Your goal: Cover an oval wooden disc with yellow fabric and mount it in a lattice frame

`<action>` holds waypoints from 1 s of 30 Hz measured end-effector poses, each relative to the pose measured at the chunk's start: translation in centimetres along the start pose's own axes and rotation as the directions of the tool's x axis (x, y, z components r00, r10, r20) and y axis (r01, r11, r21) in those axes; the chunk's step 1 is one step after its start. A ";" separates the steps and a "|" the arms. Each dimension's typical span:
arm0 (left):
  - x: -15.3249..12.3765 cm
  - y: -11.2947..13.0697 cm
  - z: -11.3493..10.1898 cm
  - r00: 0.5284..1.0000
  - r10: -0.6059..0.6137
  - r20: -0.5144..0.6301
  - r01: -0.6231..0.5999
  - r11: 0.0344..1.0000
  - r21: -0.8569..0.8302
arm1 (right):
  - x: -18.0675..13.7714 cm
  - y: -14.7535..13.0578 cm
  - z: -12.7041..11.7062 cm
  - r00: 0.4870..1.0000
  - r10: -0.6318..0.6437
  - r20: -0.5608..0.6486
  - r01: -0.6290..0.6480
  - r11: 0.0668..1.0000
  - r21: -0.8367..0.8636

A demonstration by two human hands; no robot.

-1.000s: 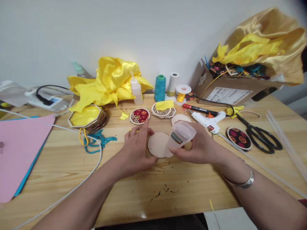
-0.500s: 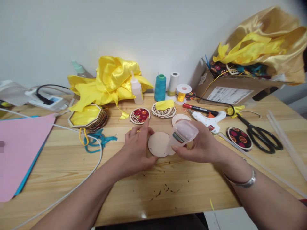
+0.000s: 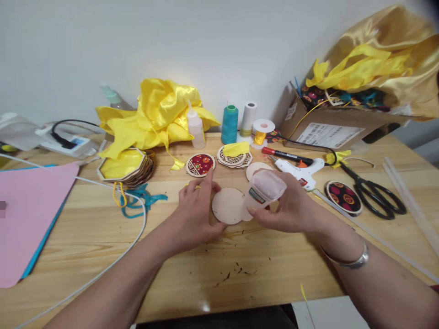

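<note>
A pale round wooden disc (image 3: 227, 206) lies on the table between my hands. My left hand (image 3: 197, 208) grips its left side, thumb at the near edge, index finger stretched towards a patterned red round piece (image 3: 200, 165). In my right hand (image 3: 288, 205) is a translucent plastic glue bottle (image 3: 262, 189), tilted with its base up and its lower end over the disc's right side. The nozzle tip is hidden. Another pale disc (image 3: 258, 169) is partly covered by the bottle and right hand. Stacked openwork wooden pieces (image 3: 236, 158) with a yellow cloth scrap sit behind.
A white glue gun (image 3: 298, 172), black scissors (image 3: 375, 194) and a dark patterned disc (image 3: 343, 197) lie to the right. Thread spools (image 3: 229, 124), yellow satin (image 3: 161, 109) and a cardboard box (image 3: 322, 123) stand at the back. A white cable (image 3: 118, 253) crosses the left side.
The glue bottle and my right hand have shifted very slightly to the right. My left hand and the disc stay in place.
</note>
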State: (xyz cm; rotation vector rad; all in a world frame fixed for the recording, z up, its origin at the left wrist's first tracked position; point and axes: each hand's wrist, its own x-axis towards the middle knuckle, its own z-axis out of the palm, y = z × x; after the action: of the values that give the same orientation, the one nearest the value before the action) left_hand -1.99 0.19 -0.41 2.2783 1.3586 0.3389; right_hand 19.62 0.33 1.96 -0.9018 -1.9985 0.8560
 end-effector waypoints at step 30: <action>0.1 0.0 0.1 1.000 0.003 -0.002 -0.003 1.000 -0.002 | 0.3 0.8 1.1 0.994 -0.055 -0.099 0.043 0.992 -0.115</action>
State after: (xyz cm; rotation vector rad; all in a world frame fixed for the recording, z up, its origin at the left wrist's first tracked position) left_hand -1.90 0.26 -0.48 2.2789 1.3557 0.3436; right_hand 18.77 0.70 0.89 -0.9369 -1.9874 0.6613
